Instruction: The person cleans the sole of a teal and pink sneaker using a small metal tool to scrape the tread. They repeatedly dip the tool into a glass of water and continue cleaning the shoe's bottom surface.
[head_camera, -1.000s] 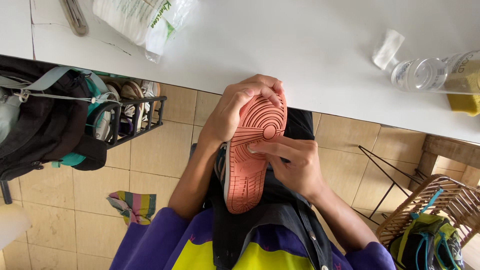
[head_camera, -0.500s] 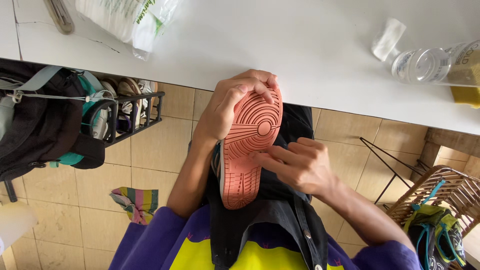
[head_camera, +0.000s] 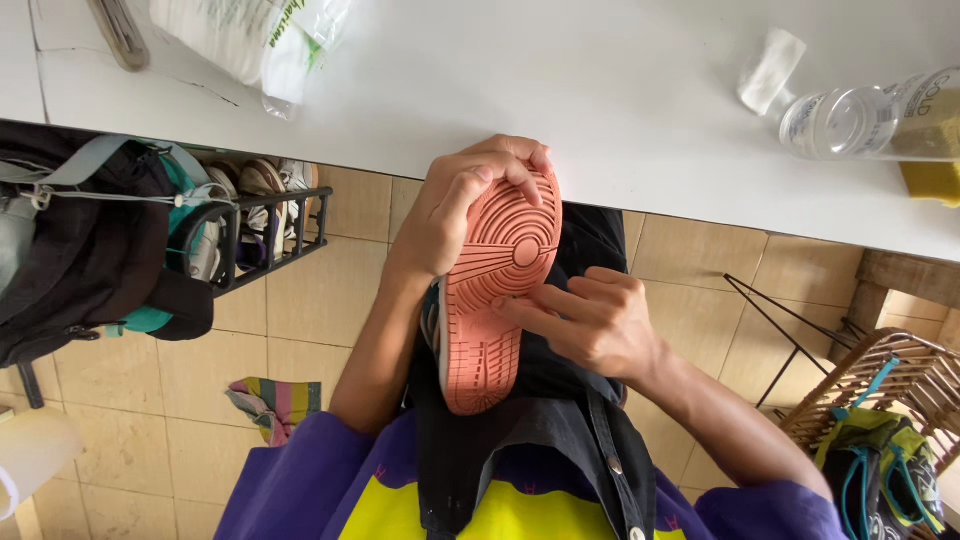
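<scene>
Over the lap, just below the white tabletop (head_camera: 620, 110) edge: shoe w/ salmon-pink ribbed rubber sole (head_camera: 495, 300), sole facing up, toe end toward the table, heel end toward the body.

- Left hand (head_camera: 455, 215): wrapping round the toe end, fingers curling over the sole's tip, gripping the shoe firmly.
- Right hand (head_camera: 590, 320): lying alongside the shoe's right edge, fingertips pressing on the mid-sole tread; not closing round anything.
- Black apron w/ snap buttons (head_camera: 560, 440): hanging under the shoe, over a purple & yellow shirt (head_camera: 480, 510).
- Tabletop items: clear plastic bottle lying on its side (head_camera: 860, 120), far right; clear plastic bag w/ white contents (head_camera: 250, 35), upper left.
- Left, under table: black backpack (head_camera: 80, 250); black wire rack holding footwear (head_camera: 255, 225).
- Floor: beige tiles (head_camera: 300, 300); striped cloth (head_camera: 275, 400). Lower right: wicker basket (head_camera: 880, 400).
</scene>
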